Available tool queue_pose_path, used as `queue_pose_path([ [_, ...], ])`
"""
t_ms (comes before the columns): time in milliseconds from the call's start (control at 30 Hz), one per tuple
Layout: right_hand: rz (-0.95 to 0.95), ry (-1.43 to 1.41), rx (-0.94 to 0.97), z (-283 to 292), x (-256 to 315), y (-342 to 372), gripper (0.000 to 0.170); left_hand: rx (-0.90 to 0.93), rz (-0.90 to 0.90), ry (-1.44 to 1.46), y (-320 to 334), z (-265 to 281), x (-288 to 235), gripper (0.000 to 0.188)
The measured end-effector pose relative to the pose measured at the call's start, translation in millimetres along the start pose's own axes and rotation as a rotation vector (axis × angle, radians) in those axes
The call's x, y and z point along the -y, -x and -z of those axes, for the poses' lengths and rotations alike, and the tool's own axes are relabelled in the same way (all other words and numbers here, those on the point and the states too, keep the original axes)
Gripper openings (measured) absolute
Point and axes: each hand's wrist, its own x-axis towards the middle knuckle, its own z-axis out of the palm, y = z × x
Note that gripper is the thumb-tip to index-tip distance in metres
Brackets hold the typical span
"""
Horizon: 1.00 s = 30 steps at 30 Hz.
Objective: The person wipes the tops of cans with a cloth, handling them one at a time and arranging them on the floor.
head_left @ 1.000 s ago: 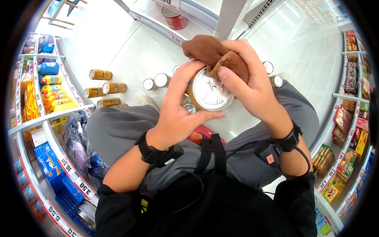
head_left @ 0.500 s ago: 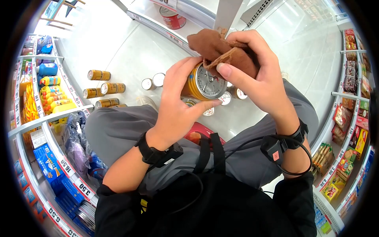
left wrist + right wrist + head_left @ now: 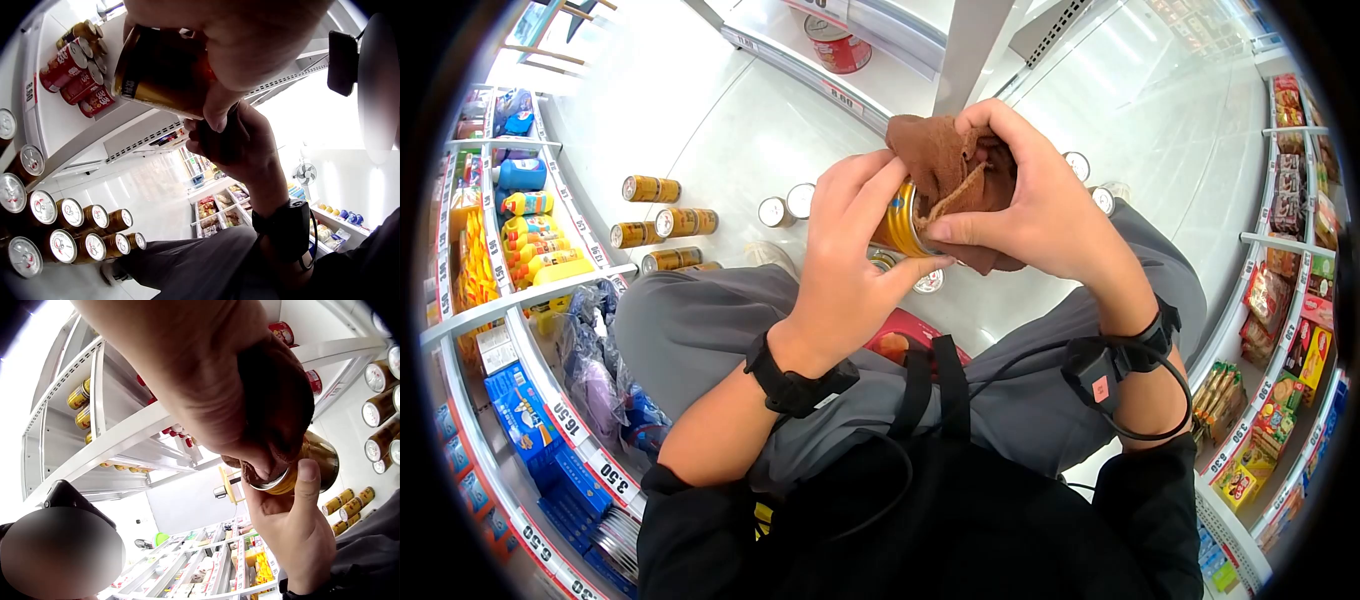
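Observation:
My left hand (image 3: pixel 830 245) grips a gold drink can (image 3: pixel 894 222) round its side, thumb low on the near side. In the right wrist view the can (image 3: pixel 322 461) lies tilted, its silver rim partly under a brown cloth (image 3: pixel 940 155). My right hand (image 3: pixel 1055 215) holds the bunched cloth over the can's end, with the thumb pressing it at the rim. The lid is mostly hidden by cloth in the head view. From the left wrist view, the can's gold and dark side (image 3: pixel 164 70) shows below the left hand.
Upright cans (image 3: pixel 62 245) stand in rows on the floor ahead, and several gold cans (image 3: pixel 687 222) lie at the left. A white shelf (image 3: pixel 870 85) with a red can (image 3: pixel 837 45) is in front. Stocked shelves (image 3: pixel 550 400) flank both sides; a red package (image 3: pixel 900 335) lies between the legs.
The can has tilted, so its lid, earlier facing up, is now mostly covered. My right hand first rose rightward, then came back down, bringing the cloth over the lid and rim.

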Motion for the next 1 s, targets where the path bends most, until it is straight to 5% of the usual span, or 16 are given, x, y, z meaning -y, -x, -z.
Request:
queue_pose_path([
  [167, 0.120, 0.006, -0.221, -18, -11, -2, 0.050, -0.038, -0.013, -0.069, 2, -1, 1, 0.077],
  [367, 0.024, 0.030, -0.381, -26, -16, -5, 0.051, -0.096, -0.076, -0.067, -3, -1, -5, 0.076],
  [467, 0.039, 0.152, -0.329, -15, -5, -7, 0.037, -0.119, -0.085, -0.045, -7, 2, -6, 0.076],
  [800, -0.040, -0.119, -0.194, 5, 5, -7, 0.045, -0.137, -0.105, -0.066, -9, 9, -1, 0.081],
  [1000, -0.124, -0.035, -0.076, 7, 2, -5, 0.041, -0.126, -0.099, -0.046, -8, 8, 0, 0.080],
])
